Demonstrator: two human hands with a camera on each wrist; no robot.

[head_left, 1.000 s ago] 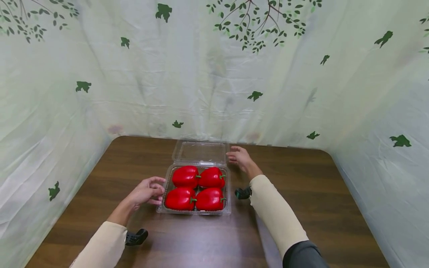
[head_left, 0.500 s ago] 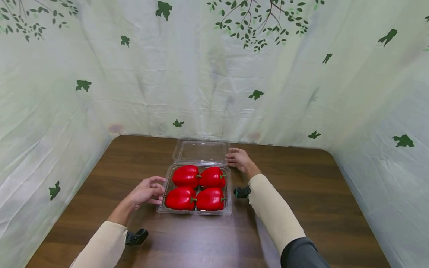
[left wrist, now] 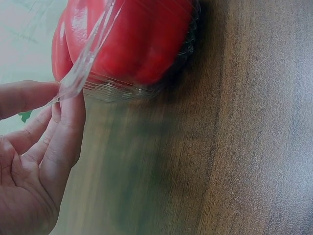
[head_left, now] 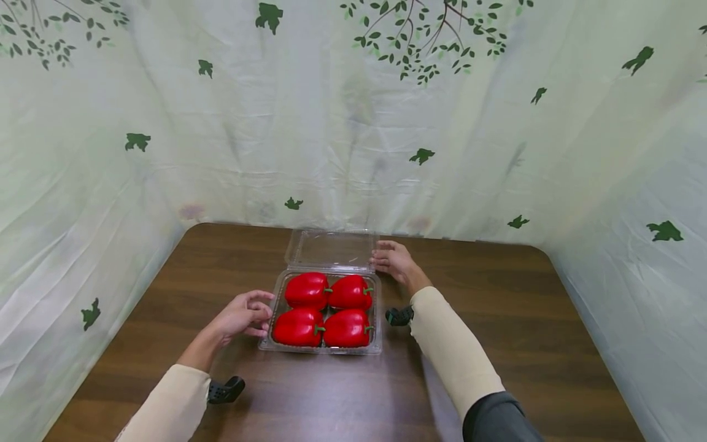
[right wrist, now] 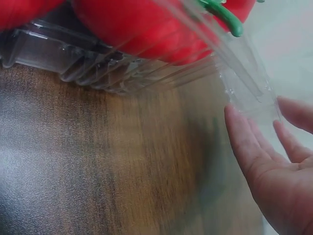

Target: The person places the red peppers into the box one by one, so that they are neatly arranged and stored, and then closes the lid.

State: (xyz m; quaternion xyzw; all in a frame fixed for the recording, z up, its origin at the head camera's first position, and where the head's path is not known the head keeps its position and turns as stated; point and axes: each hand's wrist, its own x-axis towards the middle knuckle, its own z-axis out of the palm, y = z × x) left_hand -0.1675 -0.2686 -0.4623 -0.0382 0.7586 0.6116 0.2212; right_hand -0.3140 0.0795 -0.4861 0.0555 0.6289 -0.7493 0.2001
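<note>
Several red bell peppers (head_left: 298,328) with green stems lie in two rows in a clear plastic container (head_left: 320,350). The container's hinged lid (head_left: 331,248) stands folded back at the far side. At the container's left side, my left hand (head_left: 243,316) pinches the rim; the left wrist view has the thumb (left wrist: 29,97) above the plastic and fingers below. My right hand (head_left: 393,259) is at the lid's right edge. In the right wrist view its fingertips meet the thin clear lid (right wrist: 249,93), with the thumb on the other side.
A brown wood-grain table (head_left: 497,344) carries the container near its back edge. White curtains (head_left: 353,123) printed with green leaves hang behind and on both sides. Dark wrist-worn devices (head_left: 226,390) stick out below both wrists.
My right hand has shifted slightly left onto the lid's edge, and the lid's outline has tilted a little. The left hand, container and peppers have stayed in place.
</note>
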